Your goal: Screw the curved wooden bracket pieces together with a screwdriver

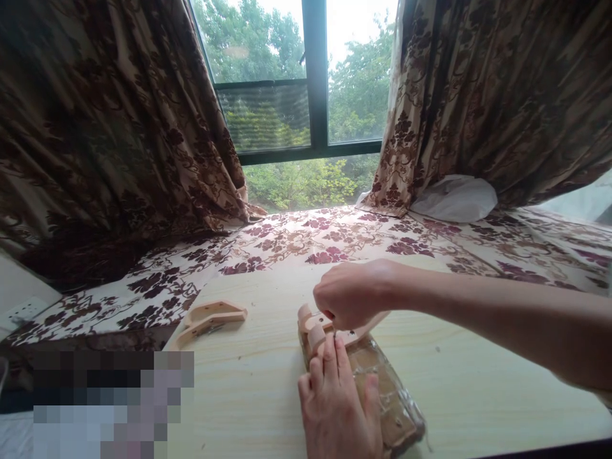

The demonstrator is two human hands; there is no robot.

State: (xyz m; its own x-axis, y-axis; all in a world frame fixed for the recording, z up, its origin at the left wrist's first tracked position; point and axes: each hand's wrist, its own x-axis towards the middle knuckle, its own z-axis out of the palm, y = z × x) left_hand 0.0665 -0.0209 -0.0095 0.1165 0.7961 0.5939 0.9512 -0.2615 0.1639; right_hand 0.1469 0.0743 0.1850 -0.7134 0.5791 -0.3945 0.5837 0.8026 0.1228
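A brown block wrapped in clear tape point(382, 389) lies on the pale wooden board, with pale wooden pieces with small dark holes point(313, 341) resting across its far end. My left hand point(337, 401) lies over the block's near left side, fingers stretched forward and thumb apart. Its fingertips touch the near wooden piece. Just above that piece, my right hand point(354, 290) is closed in a fist, knuckles up, reaching in from the right. A thin thing shows below the fist near the left fingertips; what the fist grips is mostly hidden.
Angled wooden pieces point(213, 319) lie on the left of the board point(258, 389), with small dark metal bits beside them. Beyond stretches a flowered cloth point(296, 239) up to the window. A white plastic bag point(456, 197) sits by the right curtain point(406, 134).
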